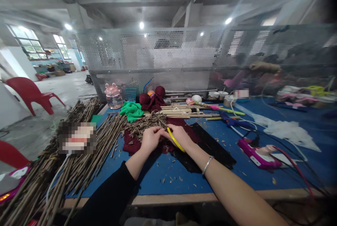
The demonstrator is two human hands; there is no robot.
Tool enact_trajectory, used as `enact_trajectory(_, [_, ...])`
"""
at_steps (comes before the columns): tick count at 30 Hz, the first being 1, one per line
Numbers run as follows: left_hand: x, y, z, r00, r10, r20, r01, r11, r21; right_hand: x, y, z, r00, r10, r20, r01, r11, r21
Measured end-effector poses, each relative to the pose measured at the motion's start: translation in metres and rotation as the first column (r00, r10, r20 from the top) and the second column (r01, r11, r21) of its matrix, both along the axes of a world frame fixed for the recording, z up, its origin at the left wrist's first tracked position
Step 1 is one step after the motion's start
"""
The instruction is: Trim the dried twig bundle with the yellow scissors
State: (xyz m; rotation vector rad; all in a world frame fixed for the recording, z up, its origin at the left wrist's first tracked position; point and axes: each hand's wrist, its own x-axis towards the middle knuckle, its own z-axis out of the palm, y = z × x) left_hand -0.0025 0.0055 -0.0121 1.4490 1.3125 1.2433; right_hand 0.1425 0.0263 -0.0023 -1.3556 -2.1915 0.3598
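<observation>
Two hands meet: left hand pinched nearly closed (catch hidden, cannot tell what), right hand curled round yellow handle. Dried plant heap just beyond fingers, on dark red cloth, probably catching crumbs. Stalks crowd left; glue gun, purple power strip hem right.

Grip: the left hand and right hand are hiding whatever is lying between their fingers.
Yellow handle: the right hand is obscuring its tool end.
Maroon cloth: dry plant bits are covering its middle.
Brown stalks: they are running past the left and bottom edges.
Pixelated patch: blocks are masking whatever is resting there.
Black sleeve: the bottom edge is cutting it.
Lower red chair: the left edge is cropping it.
</observation>
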Motion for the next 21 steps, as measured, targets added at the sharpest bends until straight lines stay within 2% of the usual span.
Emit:
enact_trajectory(3, [-0.0027,0.0006,0.001,0.995,0.072,-0.066,-0.067,0.995,0.073,0.001,-0.0022,0.0016,0.994,-0.044,0.103,0.042,0.999,0.021])
enact_trajectory(6, [-0.0046,0.0016,0.0022,0.979,0.136,-0.151,-0.115,0.983,0.141,-0.0001,-0.0049,0.0016,0.989,-0.016,0.146,0.009,0.999,0.048])
enact_trajectory(14, [-0.0001,0.0028,0.0019,0.997,0.05,-0.05,-0.045,0.994,0.101,-0.0036,-0.0019,-0.0041,0.997,0.048,0.053,-0.052,0.995,0.087])
enact_trajectory(21, [-0.0019,0.0008,0.0043,0.986,0.078,-0.149,-0.058,0.989,0.133,-0.0027,-0.0052,0.0005,0.996,0.068,0.06,-0.073,0.994,0.08])
